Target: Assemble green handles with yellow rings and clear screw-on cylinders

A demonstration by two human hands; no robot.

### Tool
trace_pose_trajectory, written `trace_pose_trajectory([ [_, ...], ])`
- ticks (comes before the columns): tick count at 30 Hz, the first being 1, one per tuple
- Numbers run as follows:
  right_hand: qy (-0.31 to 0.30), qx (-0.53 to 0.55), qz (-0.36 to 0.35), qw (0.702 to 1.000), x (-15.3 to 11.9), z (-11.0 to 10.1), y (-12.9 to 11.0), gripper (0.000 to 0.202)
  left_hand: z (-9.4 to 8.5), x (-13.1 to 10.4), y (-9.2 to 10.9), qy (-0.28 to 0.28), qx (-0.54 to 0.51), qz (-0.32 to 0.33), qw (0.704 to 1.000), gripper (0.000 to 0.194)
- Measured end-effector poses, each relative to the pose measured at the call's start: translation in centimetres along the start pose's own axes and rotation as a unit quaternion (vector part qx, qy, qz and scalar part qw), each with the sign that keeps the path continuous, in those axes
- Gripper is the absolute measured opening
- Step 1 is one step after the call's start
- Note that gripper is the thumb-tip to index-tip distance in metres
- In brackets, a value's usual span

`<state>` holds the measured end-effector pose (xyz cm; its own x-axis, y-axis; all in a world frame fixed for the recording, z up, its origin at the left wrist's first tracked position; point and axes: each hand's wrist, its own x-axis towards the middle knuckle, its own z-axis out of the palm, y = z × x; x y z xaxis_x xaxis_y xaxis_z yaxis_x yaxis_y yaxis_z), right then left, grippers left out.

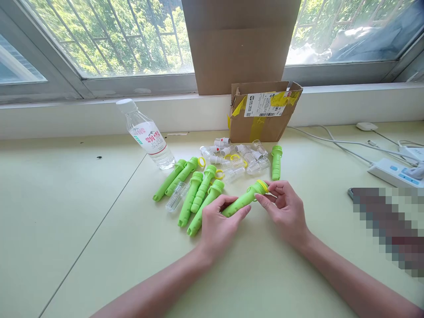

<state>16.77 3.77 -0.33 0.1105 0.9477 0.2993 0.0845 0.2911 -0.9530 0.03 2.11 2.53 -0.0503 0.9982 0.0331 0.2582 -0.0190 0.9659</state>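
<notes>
Hiding the lower end of the ridged green tube (244, 202), our left hand (219, 223) is gripping it; our right hand (285, 213), fingers half-curled, is touching the yellow ring (263, 186) at its mouth, hold unclear.

From the view's centre, a clear, white-capped plastic bottle (150, 139) stands at ten o'clock. A yellow-taped brown cardboard box (261, 120) sits between one and two, and a long white plastic power strip (391, 173) lies at three o'clock.
</notes>
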Motion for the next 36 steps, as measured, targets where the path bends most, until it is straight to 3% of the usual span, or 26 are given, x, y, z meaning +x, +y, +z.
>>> trace_pose_trajectory([
  [6,-0.031,0.022,-0.003,0.999,0.1,-0.1,0.1,0.026,-0.1,-0.1,-0.2,-0.017,-0.013,-0.014,1.000,0.023],
  [22,-0.006,-0.011,-0.011,1.000,0.0,-0.2,0.0,0.024,-0.2,-0.1,0.6,-0.064,-0.071,-0.079,0.992,0.030],
  [26,0.014,-0.006,-0.012,1.000,-0.1,-0.1,-0.3,0.023,-0.2,-0.1,0.2,-0.069,-0.025,-0.027,0.997,0.026],
  [30,0.043,0.005,-0.006,0.999,-0.2,0.2,-0.8,0.022,0.0,-0.1,-0.4,-0.003,0.065,0.073,0.995,0.024],
  [36,0.028,0.029,0.021,0.999,-0.1,0.2,-0.5,0.024,0.3,-0.2,-0.8,0.038,0.075,0.087,0.993,0.020],
])
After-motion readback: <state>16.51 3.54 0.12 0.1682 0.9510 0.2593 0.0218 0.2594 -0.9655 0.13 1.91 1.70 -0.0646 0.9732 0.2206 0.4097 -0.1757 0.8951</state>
